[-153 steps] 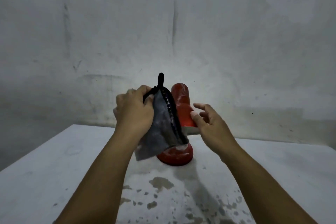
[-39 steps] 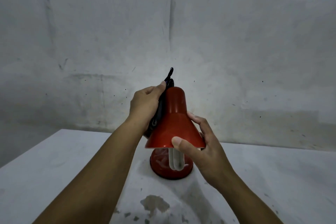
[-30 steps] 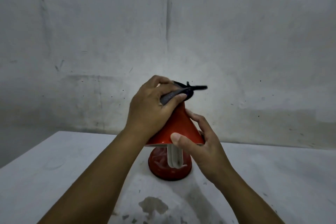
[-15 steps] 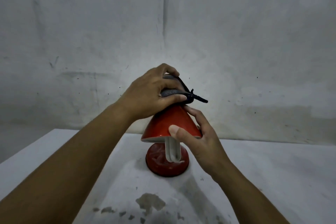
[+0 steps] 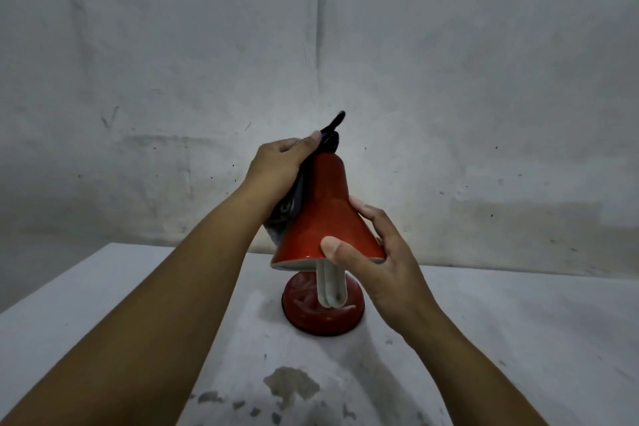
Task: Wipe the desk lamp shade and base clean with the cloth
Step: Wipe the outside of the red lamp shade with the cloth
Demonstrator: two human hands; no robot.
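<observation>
A red desk lamp stands on a white table, its cone shade (image 5: 325, 214) pointing down over a white bulb (image 5: 331, 287) and a round red base (image 5: 307, 308). My left hand (image 5: 280, 169) grips a grey cloth (image 5: 285, 218) with a black edge and presses it against the shade's upper left side; a black tip of the cloth sticks up above the shade's top. My right hand (image 5: 377, 263) holds the shade's lower rim, thumb on the front and fingers round the right side. The lamp's neck is hidden behind the shade.
The white table (image 5: 501, 339) has dark stains (image 5: 290, 387) and specks in front of the lamp. A bare grey wall (image 5: 449, 79) rises right behind the table's far edge.
My left hand has slid with the cloth from the top of the shade down to its left side. The shade has tilted back a little. My right hand keeps hold of the rim.
</observation>
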